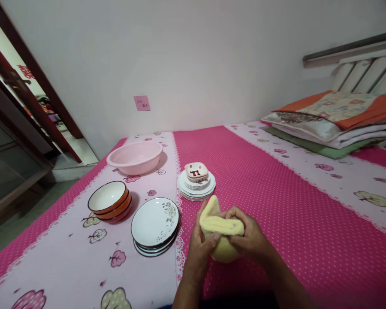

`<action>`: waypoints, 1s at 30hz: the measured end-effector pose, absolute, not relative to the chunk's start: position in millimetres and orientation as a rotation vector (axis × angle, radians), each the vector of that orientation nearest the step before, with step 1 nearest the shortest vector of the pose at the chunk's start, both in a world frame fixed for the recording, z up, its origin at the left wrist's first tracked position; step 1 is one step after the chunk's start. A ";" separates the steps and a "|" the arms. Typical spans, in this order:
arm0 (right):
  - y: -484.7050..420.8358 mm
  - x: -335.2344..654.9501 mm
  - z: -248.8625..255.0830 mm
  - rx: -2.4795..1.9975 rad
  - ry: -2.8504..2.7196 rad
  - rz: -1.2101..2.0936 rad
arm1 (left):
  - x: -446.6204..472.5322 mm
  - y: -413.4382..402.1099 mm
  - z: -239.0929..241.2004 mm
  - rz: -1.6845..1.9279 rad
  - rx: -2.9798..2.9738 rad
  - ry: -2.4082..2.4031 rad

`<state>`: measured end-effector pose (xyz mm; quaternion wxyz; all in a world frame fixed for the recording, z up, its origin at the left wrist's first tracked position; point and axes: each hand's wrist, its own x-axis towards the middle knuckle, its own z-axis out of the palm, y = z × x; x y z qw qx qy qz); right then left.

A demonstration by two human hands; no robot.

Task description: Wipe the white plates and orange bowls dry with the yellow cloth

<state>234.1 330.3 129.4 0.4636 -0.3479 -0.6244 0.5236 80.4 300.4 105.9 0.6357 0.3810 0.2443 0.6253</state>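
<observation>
The left hand (200, 245) and right hand (250, 235) curl their fingers tight around a fluffy yellow cloth (220, 224) bunched over a smooth rounded dish (224, 254), just above the pink polka-dot bedspread (276, 180), near glossy stacked plates (154, 225) and a plain white wall (193, 56).

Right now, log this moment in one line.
left hand: holds yellow cloth | right hand: holds yellow cloth | nearby: plate stack

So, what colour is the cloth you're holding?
The cloth is plain pale yellow; the head view shows it best.
</observation>
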 end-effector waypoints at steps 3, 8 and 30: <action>327.3 232.0 131.8 -0.818 -1.608 1.403 | 81.1 299.0 104.4 1.426 0.902 0.541; 324.1 229.4 128.1 -0.712 -1.658 1.523 | 79.4 297.2 100.6 1.418 0.918 0.526; 307.7 234.9 161.9 -0.813 -1.797 1.289 | 74.0 293.4 103.9 1.192 0.966 0.558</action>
